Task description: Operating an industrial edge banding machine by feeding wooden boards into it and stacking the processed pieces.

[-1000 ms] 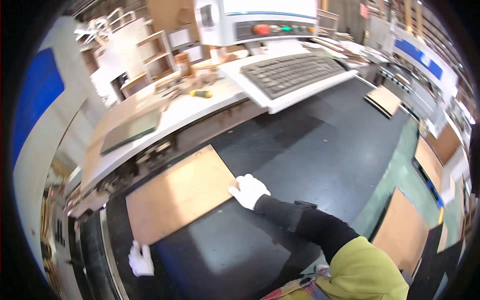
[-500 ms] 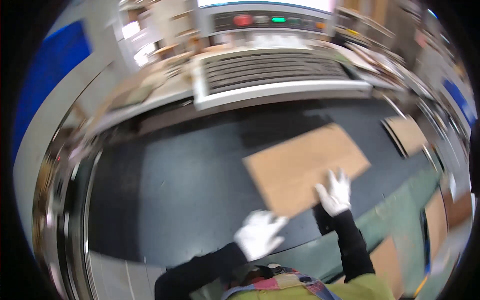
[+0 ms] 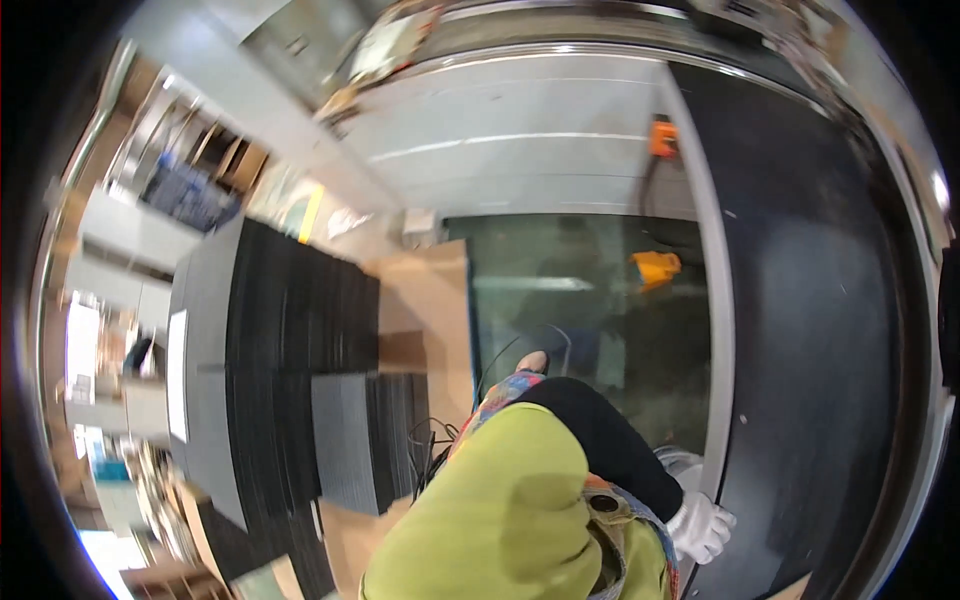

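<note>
My left hand (image 3: pixel 702 528), in a white glove and black sleeve, is at the lower right beside the pale metal edge (image 3: pixel 718 330) of the black worktable (image 3: pixel 800 330). Its fingers lie slightly apart over that edge, and I see nothing in them. My right hand is out of view. At the bottom border, a corner of brown cardboard (image 3: pixel 795 590) shows on the table; the rest of it is cut off.
Tall stacks of black sheets (image 3: pixel 290 300) stand on the left, beside brown board (image 3: pixel 425 300) on the floor. A yellow-orange foot pedal (image 3: pixel 655 270) lies on the green floor (image 3: pixel 540 260). Thin black cables (image 3: pixel 432 445) run near my body. A grey machine panel (image 3: pixel 500 130) stands ahead.
The view has swung left from the machine front to the floor and stacks. My left hand has left the cardboard's corner for the table edge. My right hand has gone out of view.
</note>
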The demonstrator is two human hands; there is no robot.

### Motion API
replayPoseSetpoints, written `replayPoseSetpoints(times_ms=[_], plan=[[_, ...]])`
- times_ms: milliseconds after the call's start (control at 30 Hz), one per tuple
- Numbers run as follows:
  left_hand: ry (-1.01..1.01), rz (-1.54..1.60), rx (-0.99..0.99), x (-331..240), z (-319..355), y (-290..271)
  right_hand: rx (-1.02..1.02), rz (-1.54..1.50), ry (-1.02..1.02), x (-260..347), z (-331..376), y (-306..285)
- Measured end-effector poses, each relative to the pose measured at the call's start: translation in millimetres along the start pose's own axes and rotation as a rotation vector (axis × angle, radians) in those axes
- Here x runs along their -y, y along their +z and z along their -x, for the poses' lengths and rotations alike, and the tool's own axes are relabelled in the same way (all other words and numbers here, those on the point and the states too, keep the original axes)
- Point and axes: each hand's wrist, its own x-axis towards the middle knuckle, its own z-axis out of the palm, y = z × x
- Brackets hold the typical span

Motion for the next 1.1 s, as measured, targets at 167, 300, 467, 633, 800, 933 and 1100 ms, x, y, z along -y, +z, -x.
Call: replayPoseSetpoints(times_ms=[167, 300, 467, 633, 800, 933, 1100], plan=[[-1.140, 0.067, 0.158, -33, 109, -104, -0.270, -0.392, -0.167, 201, -113, -85], [-1.751, -0.265, -0.268, -117, 239, -171, 0.052, -1.336, -0.514, 416, -128, -191], [-2.666, -0.628, -1.259, -310, 405, -173, 0.900, -1.414, -1.322, 621, -17, -303], [-3.194, -1.098, -2.037, -511, 463, -69, 1.268, -1.192, -1.806, 770, 188, -345], [-3.373, -1.117, -2.536, -601, 475, 40, 0.841, -0.913, -2.464, 830, 396, -378], [-3.277, -0.880, -2.777, -614, 479, 61, 0.763, -0.706, -2.501, 830, 489, -393], [-3.185, -0.705, -2.885, -579, 456, 48, 0.504, -0.687, -2.411, 804, 483, -380]])
